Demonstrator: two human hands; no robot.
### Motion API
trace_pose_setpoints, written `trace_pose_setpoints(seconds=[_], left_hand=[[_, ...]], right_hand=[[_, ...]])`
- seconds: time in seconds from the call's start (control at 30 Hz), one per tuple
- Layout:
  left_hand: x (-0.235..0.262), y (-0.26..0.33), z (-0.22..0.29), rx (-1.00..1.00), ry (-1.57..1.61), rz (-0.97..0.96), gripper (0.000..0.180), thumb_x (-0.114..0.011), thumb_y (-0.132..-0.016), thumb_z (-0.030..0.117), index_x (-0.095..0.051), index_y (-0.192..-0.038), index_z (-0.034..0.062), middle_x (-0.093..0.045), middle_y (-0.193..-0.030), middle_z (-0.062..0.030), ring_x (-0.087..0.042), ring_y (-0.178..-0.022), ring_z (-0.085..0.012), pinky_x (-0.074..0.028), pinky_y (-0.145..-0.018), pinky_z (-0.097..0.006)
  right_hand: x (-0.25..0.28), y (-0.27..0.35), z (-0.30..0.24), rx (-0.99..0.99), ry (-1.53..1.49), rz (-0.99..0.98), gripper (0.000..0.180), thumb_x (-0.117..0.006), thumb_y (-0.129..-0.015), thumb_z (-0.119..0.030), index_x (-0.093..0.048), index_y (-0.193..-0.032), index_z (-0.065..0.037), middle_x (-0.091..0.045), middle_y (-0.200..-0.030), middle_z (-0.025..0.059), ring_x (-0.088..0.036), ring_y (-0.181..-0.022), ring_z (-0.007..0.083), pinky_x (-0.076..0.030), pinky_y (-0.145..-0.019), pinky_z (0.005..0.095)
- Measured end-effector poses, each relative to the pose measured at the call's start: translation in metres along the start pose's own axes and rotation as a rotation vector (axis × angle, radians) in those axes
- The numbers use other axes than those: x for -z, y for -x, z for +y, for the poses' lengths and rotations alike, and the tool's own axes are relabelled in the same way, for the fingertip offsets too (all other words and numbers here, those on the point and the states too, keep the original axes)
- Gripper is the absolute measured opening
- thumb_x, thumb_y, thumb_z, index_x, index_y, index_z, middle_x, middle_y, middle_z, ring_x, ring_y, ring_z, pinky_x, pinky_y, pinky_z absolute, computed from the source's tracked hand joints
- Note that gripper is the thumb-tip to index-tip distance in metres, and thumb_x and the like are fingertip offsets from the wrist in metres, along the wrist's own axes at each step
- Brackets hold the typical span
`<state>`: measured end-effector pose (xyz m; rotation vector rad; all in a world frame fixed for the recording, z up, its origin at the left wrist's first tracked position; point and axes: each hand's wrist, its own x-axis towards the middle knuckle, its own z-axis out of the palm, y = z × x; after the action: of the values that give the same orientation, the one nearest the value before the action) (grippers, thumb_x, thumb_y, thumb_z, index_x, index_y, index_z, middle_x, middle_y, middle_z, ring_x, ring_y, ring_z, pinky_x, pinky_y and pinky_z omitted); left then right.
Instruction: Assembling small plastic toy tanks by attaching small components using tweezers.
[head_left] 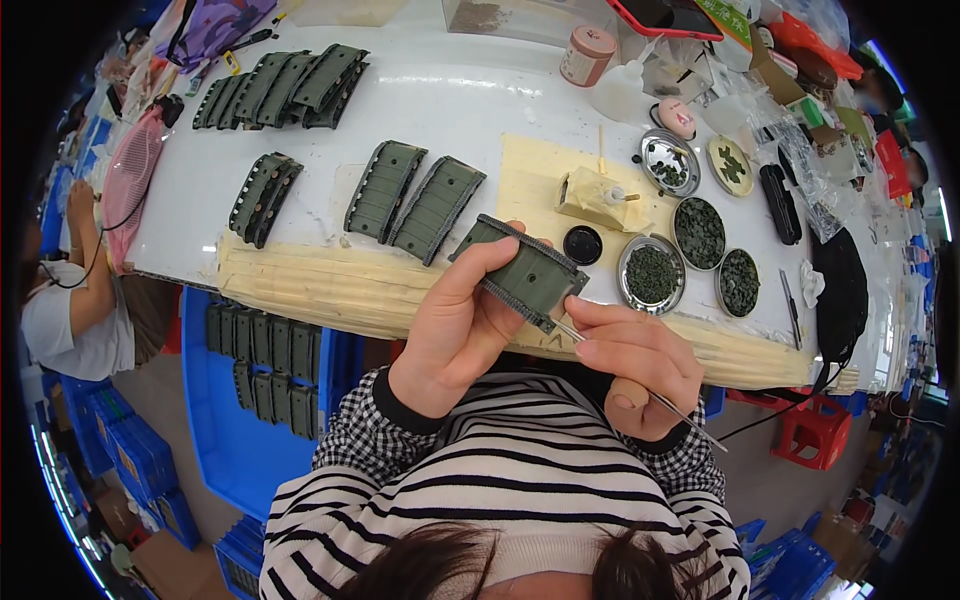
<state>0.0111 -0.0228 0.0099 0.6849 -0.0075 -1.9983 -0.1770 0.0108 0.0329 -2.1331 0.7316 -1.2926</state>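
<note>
My left hand (pixel 445 335) grips a curved dark green plate (pixel 540 285) with ribbed edges and a small round hole, thumb on top and fingers beneath. My right hand (pixel 645 360) is closed round a slim pointed metal tool (pixel 695 425); its tip meets the plate's near right corner. Whether the tool is one rod or tweezers is hard to tell. A covering wraps one finger of that hand. Beyond the plate lies a small black round cap (pixel 583 245). To the right are round tins of small dark green pieces (pixel 652 274). Two similar plates (pixel 437 208) rest to the left.
A taped pale block (pixel 600 195) holds a small stick. More green plates (pixel 290 85) lie stacked at the far left. Below the padded table edge (pixel 330 290), a blue bin (pixel 215 420) holds plates. Another person (pixel 75 310) sits at the left; a red stool (pixel 812 430) stands right.
</note>
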Motion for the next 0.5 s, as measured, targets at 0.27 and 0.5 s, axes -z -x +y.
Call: trace_pose_setpoints(seconds=[0.27,0.5], left_hand=[[0.002,-0.003,0.000,-0.017,-0.028,-0.021,0.028,-0.059,-0.090,0.012,-0.054,-0.116,0.0028,-0.062,-0.108,-0.0137,-0.062,-0.103,-0.0209,-0.055,-0.085,-0.037],[0.000,0.002,0.010,-0.088,0.033,-0.165,0.041,-0.052,-0.093,0.012,-0.043,-0.132,0.0054,-0.054,-0.123,-0.0203,-0.054,-0.116,-0.0253,-0.051,-0.093,-0.042]], right_hand=[[0.003,0.003,0.004,-0.016,-0.076,0.004,0.032,-0.062,-0.091,-0.020,-0.060,-0.109,0.006,-0.065,-0.101,0.0203,-0.064,-0.102,0.0375,-0.055,-0.084,0.0391],[0.003,0.014,0.008,-0.081,-0.131,0.349,0.047,-0.046,-0.098,-0.041,-0.060,-0.102,0.004,-0.064,-0.097,0.0201,-0.067,-0.091,0.0338,-0.057,-0.076,0.0371]])
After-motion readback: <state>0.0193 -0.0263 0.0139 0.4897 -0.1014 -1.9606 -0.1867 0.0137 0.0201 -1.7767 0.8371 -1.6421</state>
